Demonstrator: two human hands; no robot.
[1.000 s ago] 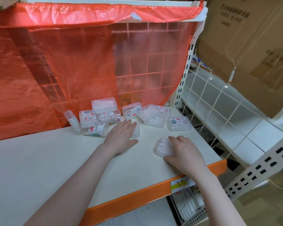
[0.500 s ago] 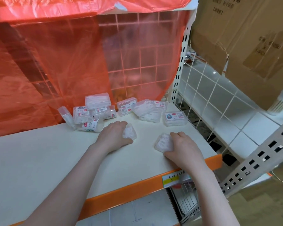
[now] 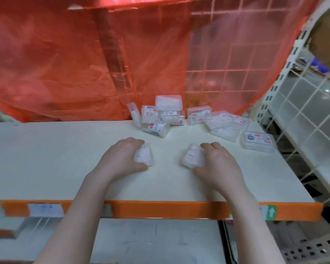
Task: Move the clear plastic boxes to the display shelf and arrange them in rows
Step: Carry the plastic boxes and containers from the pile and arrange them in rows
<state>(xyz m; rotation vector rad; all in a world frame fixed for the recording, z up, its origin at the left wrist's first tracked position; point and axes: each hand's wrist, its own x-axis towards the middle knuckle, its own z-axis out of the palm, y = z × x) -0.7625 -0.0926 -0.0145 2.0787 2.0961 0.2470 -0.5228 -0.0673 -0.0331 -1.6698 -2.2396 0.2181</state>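
**Two boxes in hand, set them square**

Two clear boxes lie on the shelf [image 3: 46,153], one under each hand. The left hand [image 3: 122,159] curls around the left box [image 3: 145,156]; the right hand [image 3: 219,164] holds the right box [image 3: 191,156]. It is better to put them side by side, edges parallel to the orange front edge [image 3: 160,208]. The loose pile [image 3: 179,117] behind waits.
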